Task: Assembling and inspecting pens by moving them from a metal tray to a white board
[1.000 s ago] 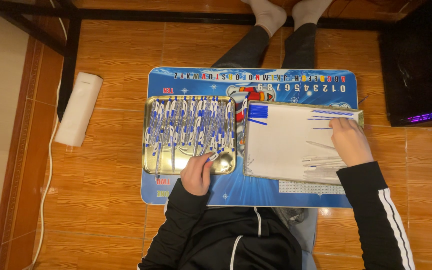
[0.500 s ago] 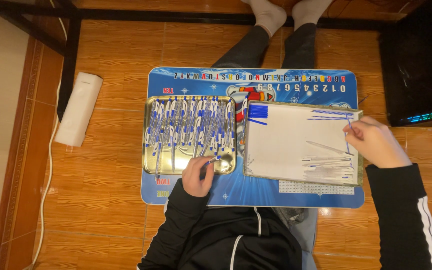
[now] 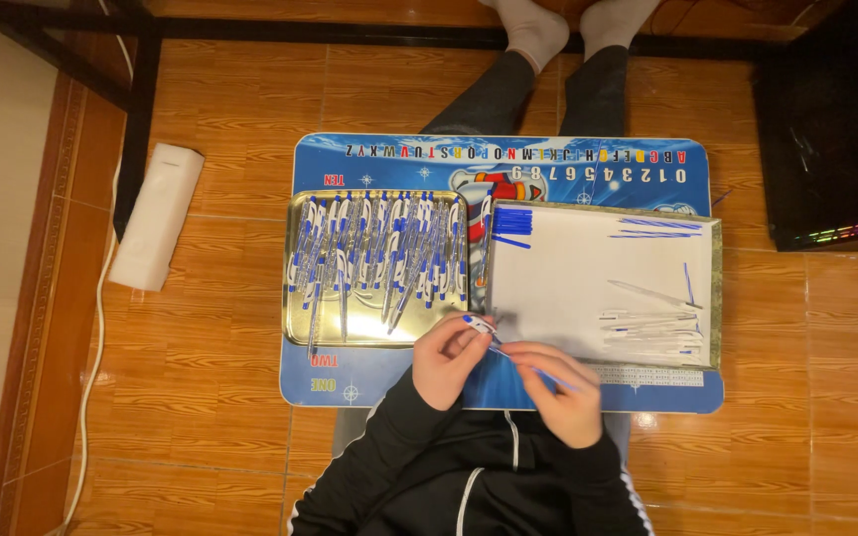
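I see my left hand [image 3: 452,359] fingertips pinching the white-and-blue pen [image 3: 482,326] by its barrel, low over the blue lap table [image 3: 508,159]; my right hand [image 3: 560,389] pinches its thin blue refill [image 3: 533,368]. Light, stiff, slick plastic, I reckon: grip mid-barrel.

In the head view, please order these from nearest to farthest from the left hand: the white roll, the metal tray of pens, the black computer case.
From the left hand:
1. Metal tray of pens, just above it.
2. White roll, far left on the floor.
3. Black computer case, top right.
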